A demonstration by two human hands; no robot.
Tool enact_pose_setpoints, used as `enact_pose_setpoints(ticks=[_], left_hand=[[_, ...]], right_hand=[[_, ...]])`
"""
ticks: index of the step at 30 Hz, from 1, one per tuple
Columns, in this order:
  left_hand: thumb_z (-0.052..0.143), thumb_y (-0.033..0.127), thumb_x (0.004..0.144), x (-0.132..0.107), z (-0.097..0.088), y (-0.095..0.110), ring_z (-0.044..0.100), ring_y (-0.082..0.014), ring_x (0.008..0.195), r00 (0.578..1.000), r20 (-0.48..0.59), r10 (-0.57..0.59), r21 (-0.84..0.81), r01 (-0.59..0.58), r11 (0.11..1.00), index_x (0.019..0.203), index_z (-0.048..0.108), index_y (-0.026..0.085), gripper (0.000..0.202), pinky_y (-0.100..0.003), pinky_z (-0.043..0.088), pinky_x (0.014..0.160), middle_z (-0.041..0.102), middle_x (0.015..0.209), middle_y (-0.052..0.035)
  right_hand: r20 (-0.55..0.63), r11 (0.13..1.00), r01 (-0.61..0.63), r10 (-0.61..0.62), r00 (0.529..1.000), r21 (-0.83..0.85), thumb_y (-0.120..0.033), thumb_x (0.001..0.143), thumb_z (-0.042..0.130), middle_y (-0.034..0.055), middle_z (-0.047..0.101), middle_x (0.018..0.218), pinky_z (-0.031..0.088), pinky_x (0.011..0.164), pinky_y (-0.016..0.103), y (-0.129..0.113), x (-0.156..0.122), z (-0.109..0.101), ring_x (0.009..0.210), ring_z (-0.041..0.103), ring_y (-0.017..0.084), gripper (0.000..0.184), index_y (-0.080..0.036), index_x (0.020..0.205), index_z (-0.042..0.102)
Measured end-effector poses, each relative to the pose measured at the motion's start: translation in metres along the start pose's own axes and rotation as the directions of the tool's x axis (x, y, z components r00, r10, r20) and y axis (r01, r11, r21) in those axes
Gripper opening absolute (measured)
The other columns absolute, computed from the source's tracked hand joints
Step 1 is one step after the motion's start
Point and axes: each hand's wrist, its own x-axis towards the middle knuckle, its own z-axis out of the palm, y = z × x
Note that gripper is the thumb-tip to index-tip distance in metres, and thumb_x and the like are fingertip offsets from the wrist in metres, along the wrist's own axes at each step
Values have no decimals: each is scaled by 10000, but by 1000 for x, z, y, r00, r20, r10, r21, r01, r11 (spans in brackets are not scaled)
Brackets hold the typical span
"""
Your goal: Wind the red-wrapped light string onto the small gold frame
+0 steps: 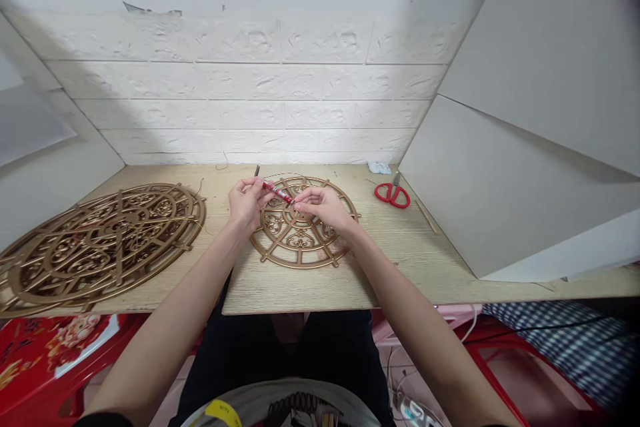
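A slim red patterned stick (279, 193), pen-like in shape, slants above a round gold openwork lattice disc (300, 257) on the table. My left hand (246, 203) is closed around its upper left part, and a short dark end pokes out above the fingers. At the stick's lower right tip, my right hand (323, 208) is pinched closed; whatever lies right between those fingertips is too small to make out. A thin dark strand arcs behind the hands over the disc's far rim. Both hands hover over the disc's upper half.
More gold lattice discs (120, 240) lie stacked at the left. Red-handled scissors (393, 195), a small pale blue packet (379, 167) and a thin stick (427, 217) lie at the right. White panels flank the wooden table (300, 297); a white brick-patterned wall (250, 83) stands behind.
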Motion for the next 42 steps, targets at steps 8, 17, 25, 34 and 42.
enact_pose_setpoints(ticks=[8, 17, 25, 34, 42], left_hand=[[635, 119, 734, -1, 1, -2, 659, -134, 666, 999, 31, 22, 16, -22, 1000, 726, 486, 145, 151, -288, 543, 665, 653, 671, -37], [600, 85, 757, 4, -5, 6, 663, -132, 698, 1000, 3, 19, -58, -19, 998, 714, 490, 160, 140, -302, 550, 716, 660, 680, -32], [594, 83, 766, 5, -5, 8, 667, -132, 709, 999, -19, 35, -62, -36, 997, 731, 496, 159, 129, -284, 566, 675, 655, 693, -13], [549, 58, 792, 3, -3, 13, 663, -132, 667, 999, -34, 34, -86, -36, 996, 736, 483, 160, 134, -274, 559, 648, 662, 685, -37], [579, 71, 773, 2, -2, 10, 665, -150, 703, 999, -26, 43, -70, -44, 997, 719, 487, 170, 146, -291, 558, 654, 650, 688, -28]], right_hand=[[1, 1000, -1, 1, 1000, 11, -269, 619, 741, 3, 639, 704, 467, 625, 232, 4, 1, 1, 642, 582, 98, 207, -156, 757, 637], [-138, 995, 92, -96, 986, -35, -255, 664, 733, 42, 675, 826, 476, 744, 297, -34, -10, -19, 761, 603, 142, 182, -171, 814, 675], [-659, 652, 733, -466, 590, 195, -423, 581, 777, -90, 490, 505, 396, 454, 179, -48, -186, -115, 421, 417, 44, 193, -318, 624, 621], [-959, 980, -40, 201, 202, 197, -369, 488, 702, 46, 645, 817, 503, 726, 366, 116, -322, -145, 748, 624, 200, 403, -177, 822, 583], [-777, 349, -774, 170, 607, -528, -394, 606, 650, 190, 633, 1086, 413, 922, 427, 179, -271, -153, 1119, 531, 346, 428, -122, 935, 636]])
